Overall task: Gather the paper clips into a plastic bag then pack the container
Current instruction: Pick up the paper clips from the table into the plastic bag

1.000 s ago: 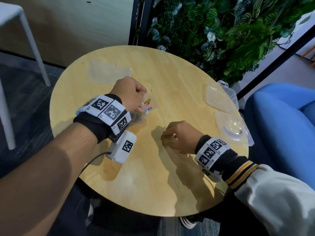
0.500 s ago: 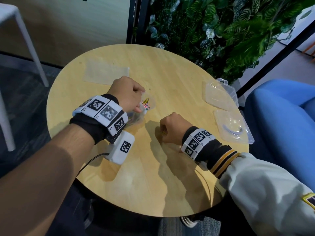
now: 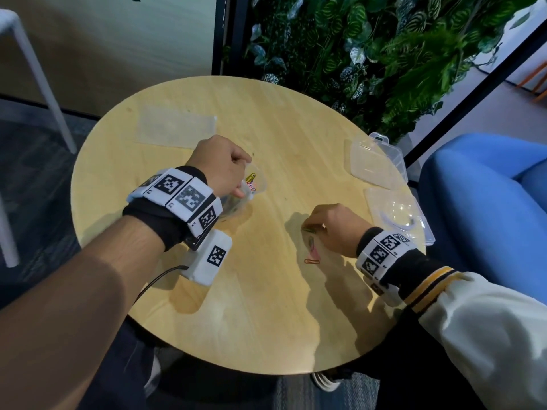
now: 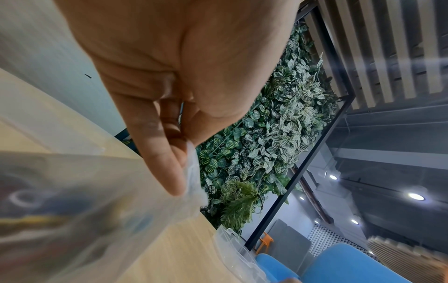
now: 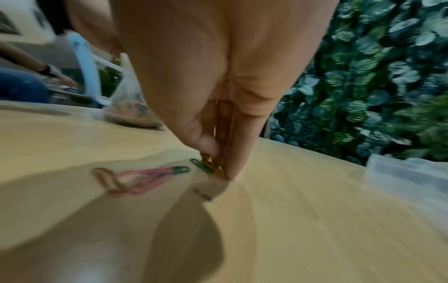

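Right hand (image 3: 336, 229) dropped back to the table (image 3: 251, 306) since 0.5 s ago, fingertips pinching yellow and green paper clips (image 5: 211, 166); loose pink, orange, green clips (image 3: 311, 252) just beside it; left hand (image 3: 220, 167) unmoved, gripping the plastic bag (image 3: 247, 192) with clips inside; open clear container (image 3: 381, 176) at far right edge, spare bag (image 3: 174, 130) far left
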`<state>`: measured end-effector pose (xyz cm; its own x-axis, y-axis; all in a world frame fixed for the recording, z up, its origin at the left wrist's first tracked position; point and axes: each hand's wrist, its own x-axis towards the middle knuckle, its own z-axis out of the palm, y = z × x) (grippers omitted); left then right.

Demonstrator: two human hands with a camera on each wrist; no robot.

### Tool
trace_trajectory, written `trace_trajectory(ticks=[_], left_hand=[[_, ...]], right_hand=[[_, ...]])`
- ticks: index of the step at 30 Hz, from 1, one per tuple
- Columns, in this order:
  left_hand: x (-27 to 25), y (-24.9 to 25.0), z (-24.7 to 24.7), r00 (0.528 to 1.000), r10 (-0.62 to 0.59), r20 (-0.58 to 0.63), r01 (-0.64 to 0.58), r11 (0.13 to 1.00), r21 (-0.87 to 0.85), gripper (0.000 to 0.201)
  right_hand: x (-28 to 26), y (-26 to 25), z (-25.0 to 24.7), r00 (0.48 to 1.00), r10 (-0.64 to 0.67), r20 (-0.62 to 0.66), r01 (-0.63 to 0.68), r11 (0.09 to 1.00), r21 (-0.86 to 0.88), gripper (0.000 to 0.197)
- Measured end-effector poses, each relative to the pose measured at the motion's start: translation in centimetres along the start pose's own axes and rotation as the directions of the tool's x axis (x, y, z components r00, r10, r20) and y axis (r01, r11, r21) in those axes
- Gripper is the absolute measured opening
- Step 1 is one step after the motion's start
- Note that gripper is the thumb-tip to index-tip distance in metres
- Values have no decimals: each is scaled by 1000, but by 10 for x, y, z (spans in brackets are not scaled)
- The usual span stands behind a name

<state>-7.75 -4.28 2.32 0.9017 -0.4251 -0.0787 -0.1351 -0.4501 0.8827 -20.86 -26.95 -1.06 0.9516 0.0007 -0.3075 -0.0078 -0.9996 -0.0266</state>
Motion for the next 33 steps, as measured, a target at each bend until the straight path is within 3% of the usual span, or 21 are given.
trace_trajectory(ticks=[2, 7, 12, 20, 26, 29, 31, 32, 33], left_hand=[[-1, 0, 0, 1000, -3, 0, 3, 1000, -4, 26], [-3, -1, -3, 1000, 3, -2, -3, 1000, -3, 26], [-7, -4, -4, 1000, 12, -3, -12, 1000, 6, 26], [-14, -7, -5, 1000, 12, -21, -12, 1000, -6, 26], [-15, -6, -4, 1000, 17, -4, -17, 1000, 14, 25], [-15, -4, -2, 1000, 23, 4, -23, 1000, 15, 25], [-15, -4, -1, 999, 34, 13, -34, 999, 34, 26], [-15, -3, 0, 999, 35, 21, -36, 999, 37, 26], [-15, -2, 1, 999, 33, 29, -34, 999, 33, 26]], right_hand=[[-13, -8, 4, 999, -29, 40, 30, 999, -11, 39], [-39, -28, 17, 988, 35, 149, -27, 998, -55, 40], [-38, -39, 19, 992, 23, 124, -4, 989, -148, 24], [-34, -67, 14, 977, 111, 182, -51, 951, -304, 32], [-12, -57, 7, 979, 144, 144, -83, 928, -363, 23], [9, -33, -6, 971, 230, 61, -212, 954, -214, 20], [20, -15, -22, 943, 334, 8, -334, 940, 75, 15], [22, -10, -31, 920, 392, -5, -373, 880, 296, 8], [22, -8, -40, 900, 436, 3, -369, 757, 539, 5]])
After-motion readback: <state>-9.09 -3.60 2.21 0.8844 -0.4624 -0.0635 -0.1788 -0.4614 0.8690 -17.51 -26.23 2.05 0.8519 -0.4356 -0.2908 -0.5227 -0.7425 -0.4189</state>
